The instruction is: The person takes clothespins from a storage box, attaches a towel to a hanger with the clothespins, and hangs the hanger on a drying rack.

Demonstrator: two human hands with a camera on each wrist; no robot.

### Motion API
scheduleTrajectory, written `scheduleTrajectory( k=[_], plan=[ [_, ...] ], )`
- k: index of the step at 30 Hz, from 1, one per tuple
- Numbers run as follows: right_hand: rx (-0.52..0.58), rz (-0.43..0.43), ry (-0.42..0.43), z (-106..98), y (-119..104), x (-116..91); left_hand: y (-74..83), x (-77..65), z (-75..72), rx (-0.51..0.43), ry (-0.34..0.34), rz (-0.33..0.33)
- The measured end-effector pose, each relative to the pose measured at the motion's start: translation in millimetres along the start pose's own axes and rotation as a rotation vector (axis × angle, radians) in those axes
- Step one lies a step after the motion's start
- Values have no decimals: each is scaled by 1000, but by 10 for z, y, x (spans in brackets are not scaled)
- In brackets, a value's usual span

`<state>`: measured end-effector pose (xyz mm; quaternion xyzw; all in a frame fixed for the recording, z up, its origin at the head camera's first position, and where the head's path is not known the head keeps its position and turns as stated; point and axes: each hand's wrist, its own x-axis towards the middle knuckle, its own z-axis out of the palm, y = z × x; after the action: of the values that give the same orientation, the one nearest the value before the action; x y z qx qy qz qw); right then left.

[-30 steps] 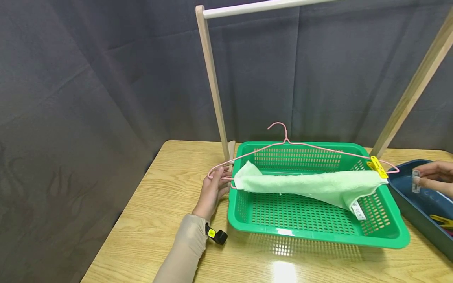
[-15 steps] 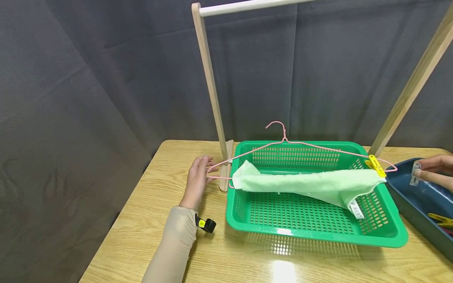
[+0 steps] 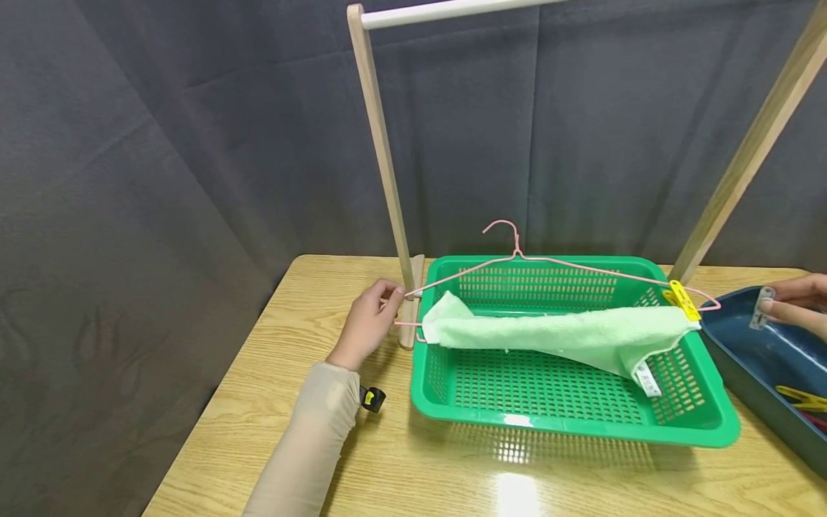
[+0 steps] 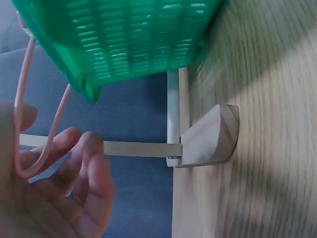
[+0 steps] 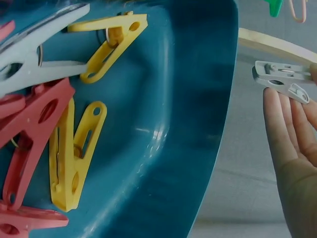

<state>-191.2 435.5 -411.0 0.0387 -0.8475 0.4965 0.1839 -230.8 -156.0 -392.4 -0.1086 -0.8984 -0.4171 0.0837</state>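
Note:
A pink wire hanger lies across a green basket. Along its lower bar hangs a pale green towel, held at the right end by a yellow clothespin. My left hand pinches the hanger's left end between thumb and fingers, covering that corner in the head view; in the left wrist view the pink loop crosses the hand. My right hand pinches a whitish clothespin above the dark blue bin's far end, apart from the hanger.
To the basket's right stands a dark blue bin with yellow, red and white clothespins inside. A wooden rack with an upright post and a white rail rises behind the basket. Dark cloth backs the wooden table.
My left hand moved left from beneath the hanger's end, then came up and took hold of that end. My right hand keeps the clothespin in nearly the same place.

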Motion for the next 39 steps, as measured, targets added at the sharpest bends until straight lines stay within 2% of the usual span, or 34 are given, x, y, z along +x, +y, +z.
scheduleTrajectory(
  k=[6, 10, 13, 15, 17, 22, 24, 27, 30, 31, 39],
  plan=[
    [17, 1, 3, 10, -108, -11, 8, -7, -14, 30, -46, -16],
    [-21, -5, 18, 31, -184, -20, 20, -3, -25, 73, -70, -40],
    [46, -23, 34, 49, -225, -19, 26, -2, -26, 99, -78, -53],
    [129, -38, 46, 60, -248, -12, 31, -6, -27, 110, -74, -52],
    [176, -40, 50, 60, -272, -5, 39, -12, -31, 114, -66, -47],
    [194, -37, 79, 69, -343, 4, 55, -20, -36, 124, -40, -41],
    [256, -55, 98, 85, -368, 8, 57, -21, -35, 127, -27, -35],
    [281, -72, 121, 114, -407, 6, 58, -24, -40, 146, 9, -15],
    [242, -76, 138, 149, -450, 1, 67, -35, -54, 148, 45, 14],
    [191, -75, 148, 159, -465, -1, 70, -40, -59, 148, 53, 22],
    [202, -97, 195, 195, -509, 13, 63, -40, -43, 74, 120, 82]
  ],
)
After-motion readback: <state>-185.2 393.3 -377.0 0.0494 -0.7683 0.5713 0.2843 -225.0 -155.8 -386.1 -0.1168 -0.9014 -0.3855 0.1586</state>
